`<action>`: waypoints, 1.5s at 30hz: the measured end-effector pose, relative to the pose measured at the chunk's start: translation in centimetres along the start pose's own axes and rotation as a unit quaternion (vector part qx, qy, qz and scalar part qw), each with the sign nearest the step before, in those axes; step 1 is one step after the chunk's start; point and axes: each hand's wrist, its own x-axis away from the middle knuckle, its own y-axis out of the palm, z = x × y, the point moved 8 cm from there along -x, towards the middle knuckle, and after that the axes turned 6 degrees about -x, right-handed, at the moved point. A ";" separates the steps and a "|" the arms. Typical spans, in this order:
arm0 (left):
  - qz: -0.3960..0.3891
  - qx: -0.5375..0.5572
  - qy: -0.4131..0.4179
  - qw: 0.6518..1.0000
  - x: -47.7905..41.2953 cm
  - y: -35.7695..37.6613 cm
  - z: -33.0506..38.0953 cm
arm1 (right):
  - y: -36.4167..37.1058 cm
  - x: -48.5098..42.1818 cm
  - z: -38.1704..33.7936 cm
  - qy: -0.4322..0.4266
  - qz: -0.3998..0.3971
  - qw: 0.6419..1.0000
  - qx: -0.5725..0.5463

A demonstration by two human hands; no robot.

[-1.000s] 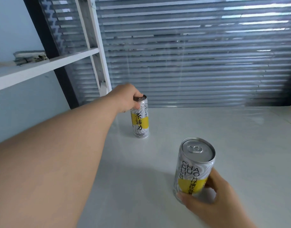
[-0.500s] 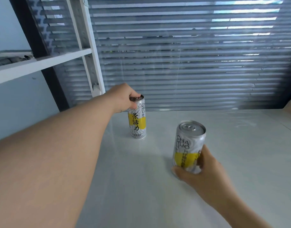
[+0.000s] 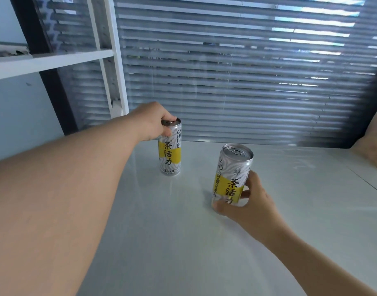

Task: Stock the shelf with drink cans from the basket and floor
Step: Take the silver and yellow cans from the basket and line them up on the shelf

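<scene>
Two slim silver cans with yellow labels are on the white shelf surface (image 3: 183,242). The far can (image 3: 170,153) stands upright near the back left, and my left hand (image 3: 152,121) grips its top rim from the left. The near can (image 3: 231,178) leans slightly, close to the surface; I cannot tell whether its base touches. My right hand (image 3: 245,201) holds its lower half from the right and below.
Closed grey blinds (image 3: 247,71) run along the back. A white upright post (image 3: 117,60) and a higher white shelf board (image 3: 44,63) stand at the left. Another person's arm (image 3: 375,144) shows at the right edge.
My right hand has carried the near can forward and to the right, toward the far can, and turned its label to face me. My left hand has stayed on the far can's top.
</scene>
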 end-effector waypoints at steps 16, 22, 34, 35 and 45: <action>0.009 0.019 0.013 1.000 0.1 -0.1 -0.3 | 2.5 -7.1 -1.2 0.022 0.065 0.995 0.066; 0.010 0.030 0.014 0.999 -0.1 0.0 -0.6 | 3.4 -9.0 -1.9 0.027 0.046 0.995 0.078; 0.016 0.037 0.020 0.999 -0.3 0.3 -1.1 | 3.7 -10.0 -2.0 0.031 0.014 0.996 0.085; 0.017 0.037 0.020 0.999 -0.3 0.3 -1.1 | 3.6 -10.0 -2.0 0.033 0.012 0.996 0.083; 0.023 0.078 0.012 0.997 0.2 0.9 -1.6 | 4.4 -8.8 -1.8 0.016 0.030 0.994 0.108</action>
